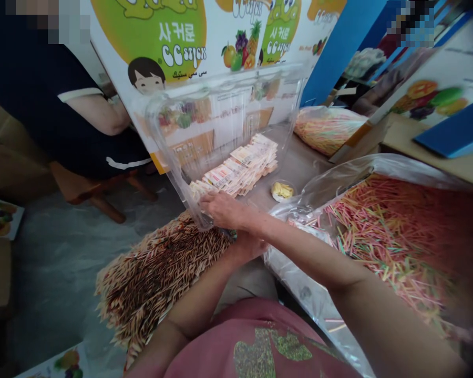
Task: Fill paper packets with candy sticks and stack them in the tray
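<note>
My right hand (223, 209) reaches over my left wrist to the near end of a row of small printed packets (240, 167). Its fingers are closed round the end packets. The packets overlap in a slanting row inside a clear plastic tray (201, 218), whose tall see-through side stands against the printed boxes. Below the right forearm is my left hand (252, 245), mostly covered, with its fingers hidden. Just left of it spreads a large bundle of stacked packets (165, 268).
A small dish (283, 191) with yellow pieces stands beyond my right wrist. On the right, a plastic-lined box holds many thin coloured sticks (390, 236). A filled clear bag (327, 128) lies behind. A person in dark clothes (82, 115) is at the left, beside a wooden stool (106, 205).
</note>
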Demonstrator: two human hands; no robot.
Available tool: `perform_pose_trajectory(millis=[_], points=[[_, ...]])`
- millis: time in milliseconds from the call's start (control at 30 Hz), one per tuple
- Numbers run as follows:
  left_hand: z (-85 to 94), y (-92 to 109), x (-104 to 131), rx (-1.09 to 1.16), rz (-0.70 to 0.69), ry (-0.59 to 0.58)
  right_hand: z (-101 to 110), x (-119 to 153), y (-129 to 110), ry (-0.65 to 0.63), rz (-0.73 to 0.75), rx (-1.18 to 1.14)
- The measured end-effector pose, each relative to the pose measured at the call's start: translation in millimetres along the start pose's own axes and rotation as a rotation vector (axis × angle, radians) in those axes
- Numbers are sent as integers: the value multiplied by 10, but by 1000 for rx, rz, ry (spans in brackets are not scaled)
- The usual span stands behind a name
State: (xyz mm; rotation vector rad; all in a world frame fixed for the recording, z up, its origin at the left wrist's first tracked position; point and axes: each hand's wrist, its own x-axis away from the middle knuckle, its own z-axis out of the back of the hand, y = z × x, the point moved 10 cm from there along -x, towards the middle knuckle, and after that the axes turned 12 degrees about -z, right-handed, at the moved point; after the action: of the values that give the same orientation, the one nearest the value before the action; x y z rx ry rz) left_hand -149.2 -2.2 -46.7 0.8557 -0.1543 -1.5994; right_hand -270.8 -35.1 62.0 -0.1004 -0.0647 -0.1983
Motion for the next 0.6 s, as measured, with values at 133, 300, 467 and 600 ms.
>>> perform_pose_trajectory(millis=[133, 300, 467, 600], points=[[27, 80, -15, -82, -131, -33, -34, -137, 100, -28, -39, -109], [124, 123, -63, -111, -149, -19, 28, -115, 258, -14, -133, -330], [200, 212, -124, -93, -159, -42, 180, -81, 416, 65, -239, -395], [207, 238, -140, -79, -172, -68, 436, -198, 381, 196, -202, -327]])
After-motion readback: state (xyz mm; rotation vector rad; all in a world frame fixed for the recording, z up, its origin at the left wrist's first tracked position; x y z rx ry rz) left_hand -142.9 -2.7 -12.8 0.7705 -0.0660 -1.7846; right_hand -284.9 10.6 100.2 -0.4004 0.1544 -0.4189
